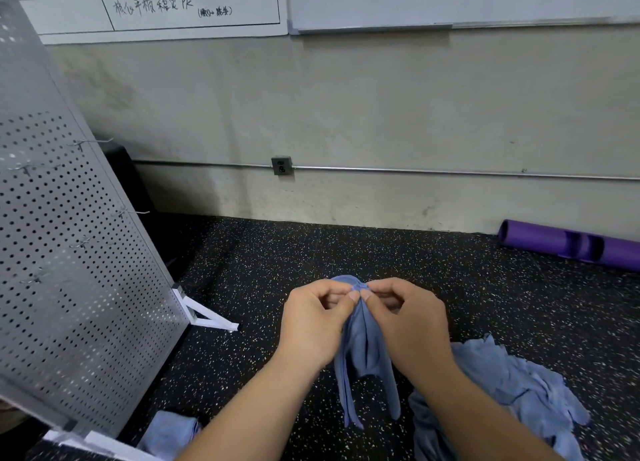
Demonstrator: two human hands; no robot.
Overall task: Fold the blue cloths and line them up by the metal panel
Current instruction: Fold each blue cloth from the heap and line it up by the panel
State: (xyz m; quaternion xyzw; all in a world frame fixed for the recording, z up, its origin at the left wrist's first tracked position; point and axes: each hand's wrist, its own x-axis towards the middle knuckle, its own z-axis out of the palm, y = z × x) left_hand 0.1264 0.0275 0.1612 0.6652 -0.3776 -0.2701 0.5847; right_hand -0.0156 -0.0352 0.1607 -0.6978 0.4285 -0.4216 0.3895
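A blue cloth [363, 353] hangs in the air at the centre, bunched into vertical folds. My left hand [311, 325] and my right hand [408, 322] pinch its top edge side by side, thumbs and fingertips almost touching. A heap of unfolded blue cloths [512, 388] lies on the floor at the lower right. One folded blue cloth [169, 433] lies at the lower left, close to the foot of the perforated metal panel [76, 270], which leans up the left side.
The floor [277, 253] is black speckled rubber. A purple roller [568, 244] lies by the wall at the right. The panel's white foot bracket [207, 313] sticks out onto the floor. Wire hooks [130, 213] jut from the panel. A whiteboard hangs above.
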